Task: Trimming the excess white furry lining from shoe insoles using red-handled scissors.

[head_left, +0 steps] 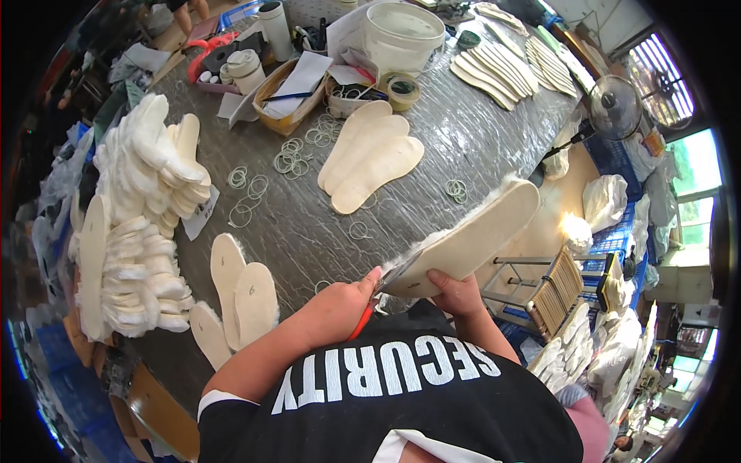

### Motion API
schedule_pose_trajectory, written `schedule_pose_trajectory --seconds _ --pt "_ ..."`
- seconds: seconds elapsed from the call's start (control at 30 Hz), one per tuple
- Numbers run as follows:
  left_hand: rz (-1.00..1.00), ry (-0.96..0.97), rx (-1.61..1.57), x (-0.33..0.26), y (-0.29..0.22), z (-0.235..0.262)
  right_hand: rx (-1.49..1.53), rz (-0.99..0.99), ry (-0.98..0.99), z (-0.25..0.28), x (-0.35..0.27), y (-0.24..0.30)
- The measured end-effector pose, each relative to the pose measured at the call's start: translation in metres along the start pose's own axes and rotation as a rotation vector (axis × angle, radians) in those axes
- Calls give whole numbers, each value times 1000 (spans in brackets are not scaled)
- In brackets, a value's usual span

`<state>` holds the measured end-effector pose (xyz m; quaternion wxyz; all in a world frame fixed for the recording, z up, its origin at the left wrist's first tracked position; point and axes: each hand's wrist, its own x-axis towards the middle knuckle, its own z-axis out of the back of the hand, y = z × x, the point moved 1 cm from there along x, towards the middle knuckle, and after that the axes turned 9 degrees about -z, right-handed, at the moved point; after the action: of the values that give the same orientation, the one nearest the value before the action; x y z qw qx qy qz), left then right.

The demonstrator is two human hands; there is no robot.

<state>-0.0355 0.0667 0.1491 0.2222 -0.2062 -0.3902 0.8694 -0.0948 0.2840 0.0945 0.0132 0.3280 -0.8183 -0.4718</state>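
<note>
My right hand (pixel 457 293) grips the heel end of a large cream insole (pixel 478 235) with white fleece along its edge, held tilted up above the table edge. My left hand (pixel 340 309) is closed on red-handled scissors (pixel 386 282). Their blades meet the fleecy rim at the insole's heel. Both hands are close to my black shirt.
The round grey table (pixel 463 131) carries three cream insoles (pixel 370 158), scattered rubber bands (pixel 289 158), two insoles (pixel 243 297) near me, and heaps of fleecy insoles (pixel 147 201) on the left. A white bucket (pixel 401 35), tape roll (pixel 403 90) and cardboard tray (pixel 289 96) stand at the back. More insoles (pixel 509 65) lie far right.
</note>
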Motion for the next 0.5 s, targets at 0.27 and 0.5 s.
schedule_pose_trajectory --seconds 0.27,0.5 --pt "-76 -186 4 -5 15 -8 -60 -44 11 1 9 -5" --pt "-38 -146 -81 -6 3 -9 0 -34 23 -4 2 -3"
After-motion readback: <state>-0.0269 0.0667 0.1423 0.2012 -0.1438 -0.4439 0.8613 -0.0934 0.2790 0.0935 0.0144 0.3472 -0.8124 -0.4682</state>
